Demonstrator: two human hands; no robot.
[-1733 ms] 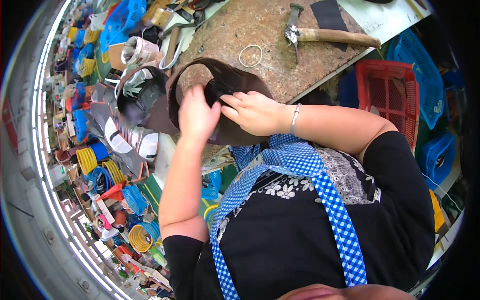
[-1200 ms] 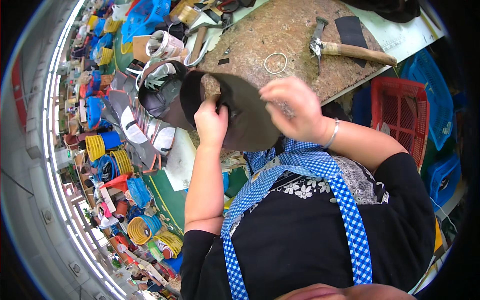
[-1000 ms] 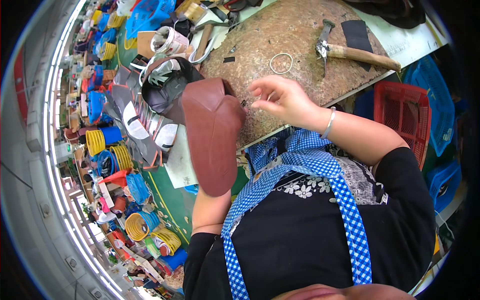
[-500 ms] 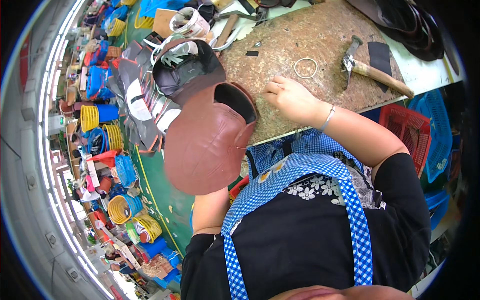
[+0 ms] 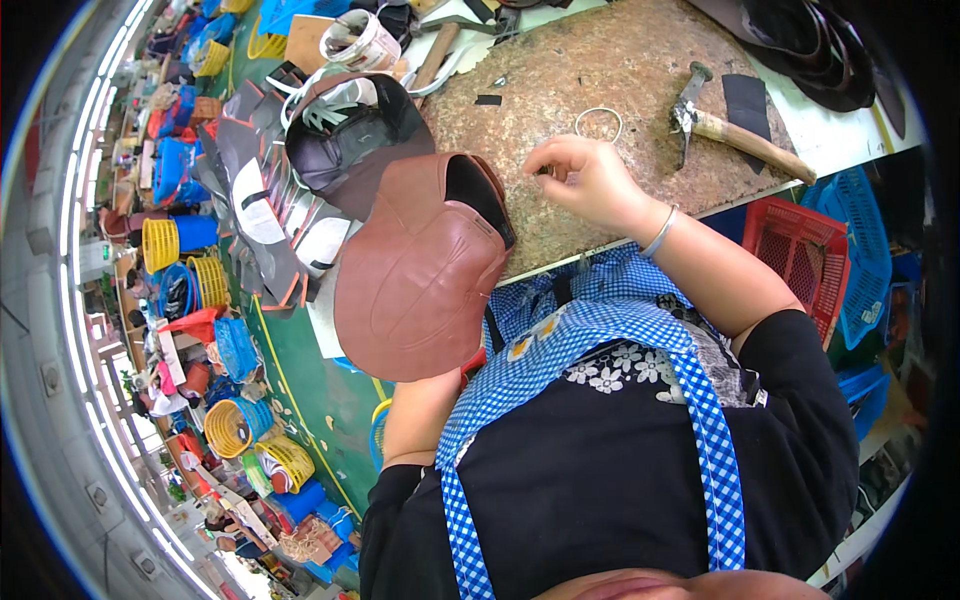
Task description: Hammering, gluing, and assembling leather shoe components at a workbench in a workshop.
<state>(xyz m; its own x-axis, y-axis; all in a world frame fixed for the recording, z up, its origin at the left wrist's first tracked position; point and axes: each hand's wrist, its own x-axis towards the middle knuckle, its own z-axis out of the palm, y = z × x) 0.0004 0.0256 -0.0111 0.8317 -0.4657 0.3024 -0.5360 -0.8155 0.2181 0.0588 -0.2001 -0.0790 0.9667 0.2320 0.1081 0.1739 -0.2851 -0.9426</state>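
A stitched brown leather piece (image 5: 420,270), rounded and bulging, with a black-lined opening at its upper right, hangs at the near left edge of the worktop. My left forearm (image 5: 424,408) runs up behind it, and the leather covers my left hand, so its fingers are hidden. Above the worktop, to the right of the leather, my right hand (image 5: 592,184) curls its fingers toward the thumb. A small dark spot shows at its fingertips; I cannot make out what it is. A short light thread end sticks out of the leather's right side.
A hammer (image 5: 745,138) lies on the stained board (image 5: 560,70), near a pale ring (image 5: 598,124) and a dark strip (image 5: 746,105). A dark cap-like piece (image 5: 350,140) sits at left, with a white tub (image 5: 360,42) beyond. Red (image 5: 800,250) and blue baskets (image 5: 860,250) stand at right.
My right hand has turned, and its fist has loosened into a curl with the thumb side showing. The brown leather has tilted a little. The whole view has shifted slightly.
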